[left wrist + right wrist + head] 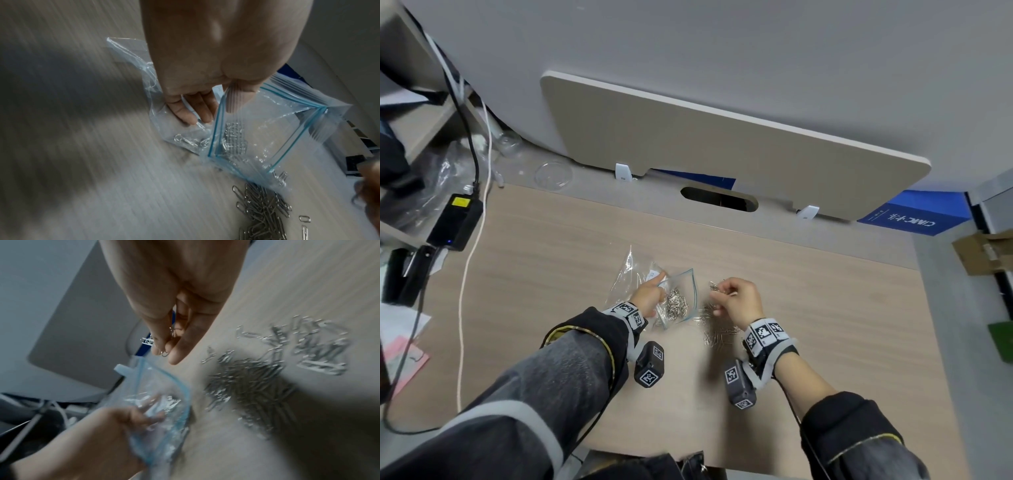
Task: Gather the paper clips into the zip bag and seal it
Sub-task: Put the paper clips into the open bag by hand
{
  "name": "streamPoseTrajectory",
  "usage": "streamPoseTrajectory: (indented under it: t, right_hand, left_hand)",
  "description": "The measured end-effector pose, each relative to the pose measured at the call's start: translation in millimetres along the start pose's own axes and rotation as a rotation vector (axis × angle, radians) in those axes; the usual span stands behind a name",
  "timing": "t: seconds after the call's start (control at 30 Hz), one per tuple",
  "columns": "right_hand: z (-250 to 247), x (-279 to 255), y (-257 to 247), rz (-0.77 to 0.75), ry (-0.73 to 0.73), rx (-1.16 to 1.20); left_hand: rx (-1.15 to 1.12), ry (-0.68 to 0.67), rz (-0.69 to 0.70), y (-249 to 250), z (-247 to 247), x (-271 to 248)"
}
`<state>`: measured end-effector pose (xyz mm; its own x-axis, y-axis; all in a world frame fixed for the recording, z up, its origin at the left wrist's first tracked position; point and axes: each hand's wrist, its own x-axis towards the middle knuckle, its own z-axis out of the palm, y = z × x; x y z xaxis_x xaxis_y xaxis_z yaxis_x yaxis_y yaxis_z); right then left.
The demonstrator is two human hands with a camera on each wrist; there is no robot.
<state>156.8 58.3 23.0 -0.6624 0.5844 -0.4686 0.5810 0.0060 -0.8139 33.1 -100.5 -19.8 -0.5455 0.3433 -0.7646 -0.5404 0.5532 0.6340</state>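
Black-and-grey sleeves [571, 356], marker-tagged wristbands [763, 334], bare hands [739, 301].

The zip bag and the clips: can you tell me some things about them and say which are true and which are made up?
1. The zip bag is sealed. False: its mouth stands open.
2. The left hand holds the bag. True.
3. The right hand is empty. False: its fingers pinch a few clips.
4. Some clips already lie inside the bag. True.
5. No clips are left on the table. False: a pile lies beside the bag.
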Motion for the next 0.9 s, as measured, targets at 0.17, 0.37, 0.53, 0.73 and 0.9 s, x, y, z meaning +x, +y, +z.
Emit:
streamPoseTrajectory:
  t: [0.17,0.37,0.53,0.73,0.9]
  right_hand:
    - [38.0,-6.4,-19.5,-0.129,-0.107,-0.203]
    - [45.2,-5.6,-15.9,-0.221,-0.141,-0.541]
    - [13.6,-3.1,-6.3,-0.208,-0.001,-0.446]
    - [-29.3,-2.3,42.8,0.078,0.093,-0.567]
    - [-44.4,-12.6,62.9,0.200,0.212,-0.742]
  left_hand:
    - [0.009,0.000,-0.004,0.0,0.7,0.0]
    - [0.011,-0.011,0.020,-0.7,-0.6,-1.0]
    - [0.048,-0.035,0.034,1.2,-1.2,-2.8]
    - [0.081,-0.019,0.042,0.9,-0.1,-1.0]
    - [0.118,-0.038,0.057,3.5,1.9,-3.2]
